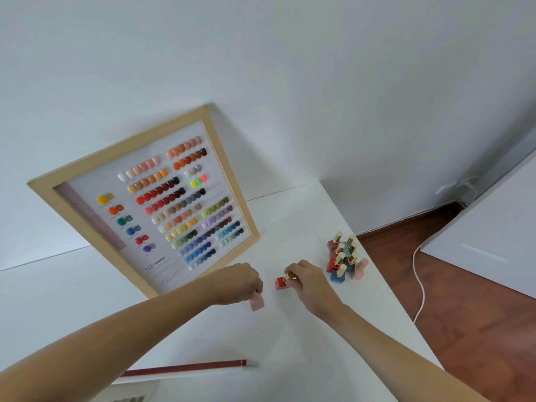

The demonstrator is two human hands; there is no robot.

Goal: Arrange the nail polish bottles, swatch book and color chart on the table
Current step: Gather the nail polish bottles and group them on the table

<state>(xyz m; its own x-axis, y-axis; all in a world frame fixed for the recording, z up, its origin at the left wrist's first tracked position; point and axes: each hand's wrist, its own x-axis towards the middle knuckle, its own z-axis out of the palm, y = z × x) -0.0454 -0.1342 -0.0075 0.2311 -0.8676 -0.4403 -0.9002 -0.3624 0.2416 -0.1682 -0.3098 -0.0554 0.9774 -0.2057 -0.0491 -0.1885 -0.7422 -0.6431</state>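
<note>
The right hand (307, 281) pinches the gold cap of a red bottle (281, 283), fingers curled round the top while the square red body stands on the table (290, 338) just to the left of the knuckles. The left hand (242, 281) is curled over the top of a pink bottle (257, 303), whose cap is hidden under the fingers; only the pale body shows below them, tilted a little, and whether it rests on the table or hangs just above I cannot tell. The two bottles lie near each other, apart, the red one to the right and slightly farther from the person. The cluster (343, 258) of remaining bottles stands upright, packed together near the table's right edge, just beyond and to the right of the right hand, so that hand is plainly the nearer one for fetching more; the left would have to cross over. Each bottle's long axis runs roughly upward, cap on top, which suits a grasp from above. The color chart (150, 198) in its wooden frame leans against the wall behind the left hand, well left of the cluster. A thin red-edged item (188, 367), likely the swatch book, lies flat near the person, well apart from both hands. I judge the next move to be setting these two bottles in a row in front of the chart.
</note>
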